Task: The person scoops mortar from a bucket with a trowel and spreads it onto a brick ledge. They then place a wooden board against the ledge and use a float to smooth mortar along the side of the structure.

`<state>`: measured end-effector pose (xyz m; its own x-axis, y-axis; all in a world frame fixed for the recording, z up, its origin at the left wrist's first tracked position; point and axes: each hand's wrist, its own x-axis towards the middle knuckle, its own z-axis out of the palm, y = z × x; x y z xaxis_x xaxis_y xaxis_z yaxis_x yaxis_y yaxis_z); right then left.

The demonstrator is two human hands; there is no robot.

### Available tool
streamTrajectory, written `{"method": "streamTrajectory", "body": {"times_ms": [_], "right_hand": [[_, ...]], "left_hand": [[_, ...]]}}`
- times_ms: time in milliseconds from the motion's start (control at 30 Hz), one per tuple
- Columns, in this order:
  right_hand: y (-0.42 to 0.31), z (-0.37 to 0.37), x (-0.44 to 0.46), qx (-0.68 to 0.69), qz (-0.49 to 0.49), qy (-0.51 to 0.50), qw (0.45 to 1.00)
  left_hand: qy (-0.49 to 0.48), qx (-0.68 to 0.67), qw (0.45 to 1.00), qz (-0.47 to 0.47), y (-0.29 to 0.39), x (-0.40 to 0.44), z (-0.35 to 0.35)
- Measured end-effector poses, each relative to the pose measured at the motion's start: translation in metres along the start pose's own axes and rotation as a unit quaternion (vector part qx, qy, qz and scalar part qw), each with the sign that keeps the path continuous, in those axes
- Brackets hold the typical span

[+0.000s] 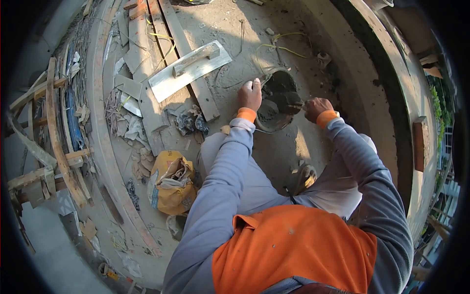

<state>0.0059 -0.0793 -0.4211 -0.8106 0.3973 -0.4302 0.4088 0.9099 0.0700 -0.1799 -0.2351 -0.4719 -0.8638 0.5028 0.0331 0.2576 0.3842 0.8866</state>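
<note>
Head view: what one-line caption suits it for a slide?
Left hand at the edge of a bucket, right hand holding a tool; float on planks nearby.

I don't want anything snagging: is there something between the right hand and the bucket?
Nothing visible blocks it. The right hand holds a tool reaching over the bucket; the left hand is at the opposite side.

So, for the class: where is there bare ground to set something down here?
Free: shaded ground between the bucket and the person's legs; another patch lies between the right hand and the dark curved strip. Crowded: the left side, where a float lies across planks, with a yellow bag and scraps nearby.
</note>
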Motion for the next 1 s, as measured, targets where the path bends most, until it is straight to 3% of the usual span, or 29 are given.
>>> {"method": "streamTrajectory", "body": {"times_ms": [100,167,300,333,367,467,567,733,1000], "right_hand": [[-0.033,0.011,0.0,0.023,-0.043,-0.035,0.998],[-0.047,-0.003,-0.009,0.073,-0.017,-0.046,0.996],[-0.04,-0.003,-0.017,0.154,-0.019,-0.044,0.987],[-0.038,0.003,-0.016,0.175,-0.009,-0.055,0.983],[-0.033,0.016,-0.011,0.169,-0.001,-0.082,0.982],[-0.028,0.01,-0.024,0.203,0.02,-0.091,0.975],[-0.018,0.004,-0.038,0.2,-0.002,-0.053,0.978],[0.014,-0.049,-0.061,0.15,-0.009,-0.012,0.988],[0.038,-0.184,-0.1,0.191,-0.013,0.08,0.978]], "left_hand": [[0.022,0.012,1.0,-0.008,-0.007,-0.003,0.0],[0.029,0.012,1.0,0.001,-0.004,-0.003,-0.001],[0.046,-0.018,0.999,0.015,-0.008,0.0,0.001],[0.014,-0.008,1.0,-0.017,-0.001,0.0,-0.006],[0.052,-0.024,0.998,0.006,-0.003,0.0,-0.005],[0.036,-0.01,0.999,-0.038,-0.003,0.0,-0.005],[0.076,-0.018,0.995,-0.059,-0.005,-0.001,-0.001],[0.12,-0.028,0.984,-0.13,-0.018,0.004,0.0],[0.106,-0.048,0.987,-0.112,-0.011,-0.001,-0.009]]}}
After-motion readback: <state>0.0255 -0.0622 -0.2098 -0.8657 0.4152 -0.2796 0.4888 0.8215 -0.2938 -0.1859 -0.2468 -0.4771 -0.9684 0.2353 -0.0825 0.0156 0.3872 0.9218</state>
